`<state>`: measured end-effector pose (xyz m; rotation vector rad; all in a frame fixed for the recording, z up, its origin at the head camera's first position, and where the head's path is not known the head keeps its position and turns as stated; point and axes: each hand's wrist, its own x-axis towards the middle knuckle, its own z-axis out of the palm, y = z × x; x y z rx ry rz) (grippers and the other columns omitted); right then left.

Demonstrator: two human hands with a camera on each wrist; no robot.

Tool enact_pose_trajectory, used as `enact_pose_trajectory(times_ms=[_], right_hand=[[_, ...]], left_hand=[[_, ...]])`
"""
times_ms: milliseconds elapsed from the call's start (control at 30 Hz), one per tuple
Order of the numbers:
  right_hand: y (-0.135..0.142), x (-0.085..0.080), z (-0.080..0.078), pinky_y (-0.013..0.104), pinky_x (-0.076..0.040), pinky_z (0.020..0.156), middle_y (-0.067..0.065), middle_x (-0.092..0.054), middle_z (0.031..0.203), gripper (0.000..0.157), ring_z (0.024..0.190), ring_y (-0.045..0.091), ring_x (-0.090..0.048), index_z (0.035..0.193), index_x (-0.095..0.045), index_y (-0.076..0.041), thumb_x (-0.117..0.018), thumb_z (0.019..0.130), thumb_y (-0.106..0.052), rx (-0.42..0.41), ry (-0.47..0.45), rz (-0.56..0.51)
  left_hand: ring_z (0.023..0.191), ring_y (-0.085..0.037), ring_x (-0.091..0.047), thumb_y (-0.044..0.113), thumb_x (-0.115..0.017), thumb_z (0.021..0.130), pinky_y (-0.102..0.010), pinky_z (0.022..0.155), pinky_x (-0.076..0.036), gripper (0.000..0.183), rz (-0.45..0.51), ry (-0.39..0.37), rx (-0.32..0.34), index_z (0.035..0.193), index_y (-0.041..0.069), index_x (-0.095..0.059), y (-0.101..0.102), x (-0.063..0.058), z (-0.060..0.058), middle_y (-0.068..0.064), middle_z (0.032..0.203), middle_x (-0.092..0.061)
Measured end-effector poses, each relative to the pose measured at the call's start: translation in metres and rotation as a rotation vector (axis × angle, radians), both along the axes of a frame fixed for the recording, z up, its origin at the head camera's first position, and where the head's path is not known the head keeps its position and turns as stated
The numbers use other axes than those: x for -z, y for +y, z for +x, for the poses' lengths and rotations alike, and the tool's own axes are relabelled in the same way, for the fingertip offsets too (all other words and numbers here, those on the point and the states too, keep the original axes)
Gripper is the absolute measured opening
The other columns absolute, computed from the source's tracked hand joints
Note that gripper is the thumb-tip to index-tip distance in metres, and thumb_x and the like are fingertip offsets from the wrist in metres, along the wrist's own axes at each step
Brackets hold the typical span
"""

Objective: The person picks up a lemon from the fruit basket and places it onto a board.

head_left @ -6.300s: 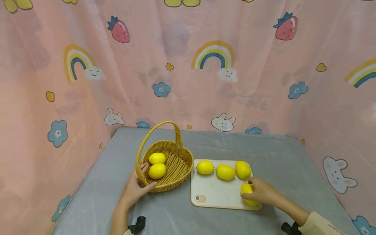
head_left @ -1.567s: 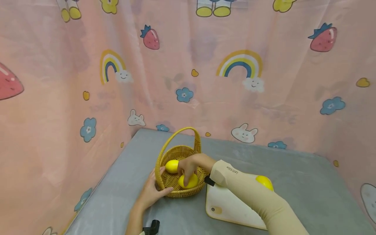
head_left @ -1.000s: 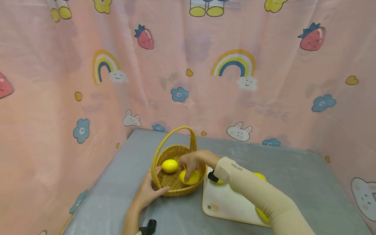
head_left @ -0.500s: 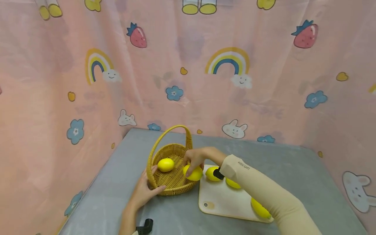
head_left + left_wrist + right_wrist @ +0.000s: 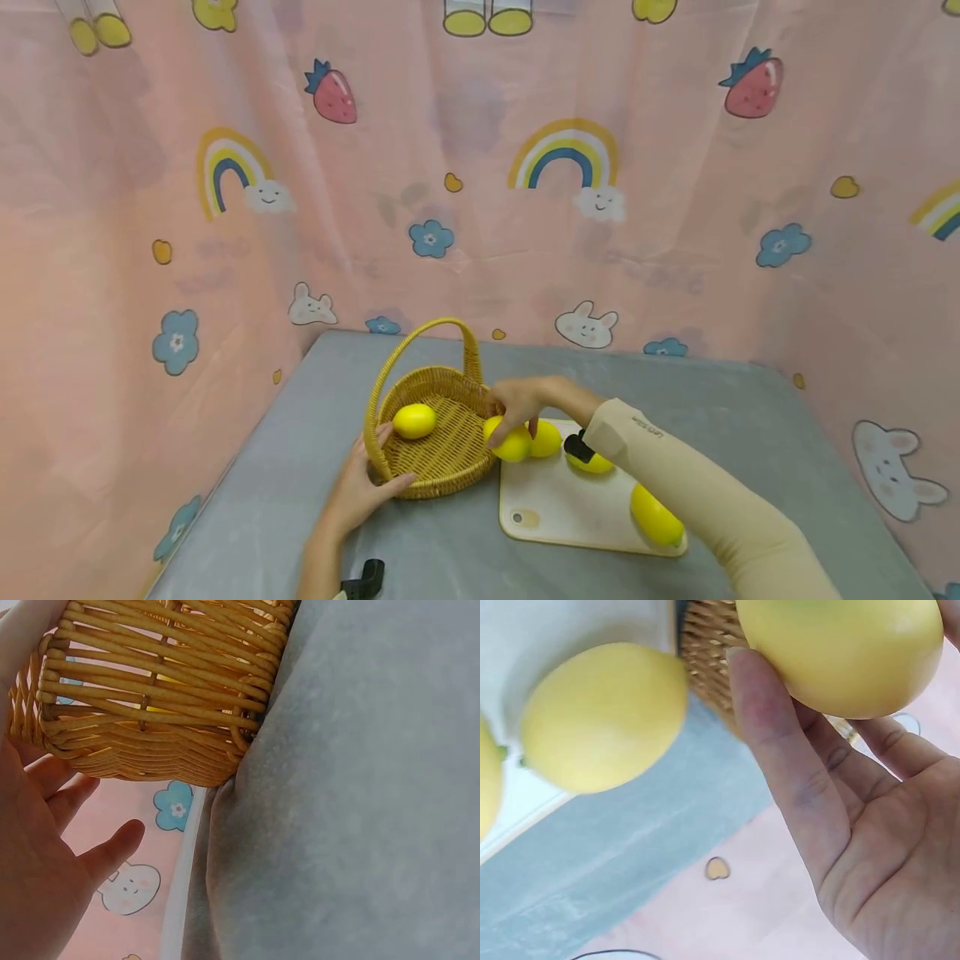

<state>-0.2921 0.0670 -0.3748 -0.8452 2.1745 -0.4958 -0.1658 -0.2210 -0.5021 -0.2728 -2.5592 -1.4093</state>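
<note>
My right hand (image 5: 525,398) grips a yellow lemon (image 5: 508,444) between thumb and fingers, at the basket's right rim and over the near-left part of the white cutting board (image 5: 566,510). In the right wrist view the held lemon (image 5: 847,656) is at the top, with finger and thumb against its side. One lemon (image 5: 415,422) lies inside the woven basket (image 5: 447,485), on its left side. My left hand (image 5: 358,487) rests against the basket's left side, thumb stretched along the front wall and fingers by the handle's foot. In the left wrist view its fingers are spread loosely beside the wicker (image 5: 157,712).
On the board are a lemon (image 5: 547,439) right behind the held one, a lemon (image 5: 590,462) partly covered by the wrist camera, and a lemon (image 5: 657,515) at the right edge. My right sleeve (image 5: 697,475) hides the board's back right. The basket's tall handle (image 5: 386,367) arches over its opening.
Two lemons lay in the basket at first. My right hand has since moved from the board to the basket and drawn one lemon rightward to its right rim. The left hand stays at the basket.
</note>
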Motion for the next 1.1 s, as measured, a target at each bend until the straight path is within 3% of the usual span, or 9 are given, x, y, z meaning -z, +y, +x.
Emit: enact_pose_trajectory(times_ms=[167,333,633,867,1100], right_hand=[[0.017,0.003,0.003,0.05,-0.059,0.066,0.01,-0.059,0.095,0.028,0.07,0.018,-0.063,0.102,-0.065,-0.007,-0.081,0.084,-0.021,-0.012,0.036,0.011],[0.032,0.009,0.007,0.043,-0.06,0.062,0.009,-0.064,0.091,0.027,0.059,0.015,-0.061,0.101,-0.066,-0.009,-0.082,0.083,-0.021,-0.038,0.043,0.032],[0.057,0.02,0.018,0.034,-0.058,0.063,0.005,-0.064,0.095,0.027,0.069,0.012,-0.059,0.102,-0.066,-0.015,-0.082,0.082,-0.02,0.004,-0.031,0.118],[0.074,0.026,0.03,0.045,-0.06,0.067,0.004,-0.06,0.087,0.022,0.067,0.014,-0.062,0.096,-0.064,-0.01,-0.08,0.086,-0.021,0.065,-0.093,0.117],[0.089,0.031,0.047,0.045,-0.06,0.069,0.005,-0.06,0.085,0.021,0.061,0.016,-0.061,0.096,-0.064,-0.011,-0.079,0.087,-0.022,0.126,-0.131,0.107]], left_hand=[[0.144,-0.042,-0.026,0.032,-0.086,0.079,-0.069,0.11,-0.022,0.088,-0.016,0.013,0.002,0.149,0.0,-0.043,0.0,-0.001,0.001,-0.019,0.152,-0.042],[0.146,-0.041,-0.024,0.032,-0.086,0.079,-0.069,0.111,-0.021,0.088,-0.01,-0.011,-0.005,0.15,0.002,-0.043,-0.001,-0.002,0.002,-0.017,0.152,-0.041],[0.147,-0.04,-0.021,0.034,-0.086,0.079,-0.067,0.112,-0.019,0.09,-0.024,0.003,0.012,0.149,-0.001,-0.042,0.001,-0.002,0.0,-0.018,0.153,-0.041],[0.147,-0.04,-0.021,0.032,-0.086,0.079,-0.068,0.112,-0.019,0.089,-0.028,-0.008,0.01,0.149,0.0,-0.043,0.003,0.0,0.0,-0.018,0.154,-0.039],[0.146,-0.043,-0.021,0.033,-0.087,0.078,-0.07,0.11,-0.02,0.091,-0.014,-0.035,-0.003,0.15,0.002,-0.042,0.003,0.0,0.002,-0.022,0.158,-0.03]])
